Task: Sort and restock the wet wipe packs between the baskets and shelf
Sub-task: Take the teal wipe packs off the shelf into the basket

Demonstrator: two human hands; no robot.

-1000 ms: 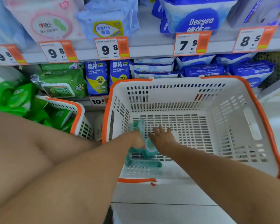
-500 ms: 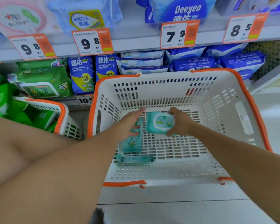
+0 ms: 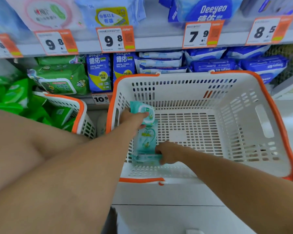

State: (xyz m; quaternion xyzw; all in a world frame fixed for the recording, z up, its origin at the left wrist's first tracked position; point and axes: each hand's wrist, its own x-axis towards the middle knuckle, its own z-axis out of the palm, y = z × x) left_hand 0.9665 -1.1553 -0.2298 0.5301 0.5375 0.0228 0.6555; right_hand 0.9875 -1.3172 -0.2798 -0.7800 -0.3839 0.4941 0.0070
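Observation:
A white basket with an orange rim (image 3: 267, 105) stands on the floor in front of the shelf. My left hand (image 3: 134, 119) holds a teal wet wipe pack (image 3: 145, 112) against the basket's left inner wall. Under it a second teal pack (image 3: 146, 137) leans upright. My right hand (image 3: 168, 152) grips a third teal pack (image 3: 146, 159) lying at the basket's near left corner. Apart from these packs the basket's floor is bare.
A second white and orange basket (image 3: 79, 114) at the left holds green wipe packs (image 3: 41, 108). The lower shelf carries green packs (image 3: 61, 78) and blue Deeyeo packs (image 3: 100, 71). Price tags (image 3: 115, 38) line the upper shelf edge. Pale floor lies below.
The teal pack that my right hand held half a second ago is now in my left hand, by the left wall. My right hand has dropped to the pack at the near corner.

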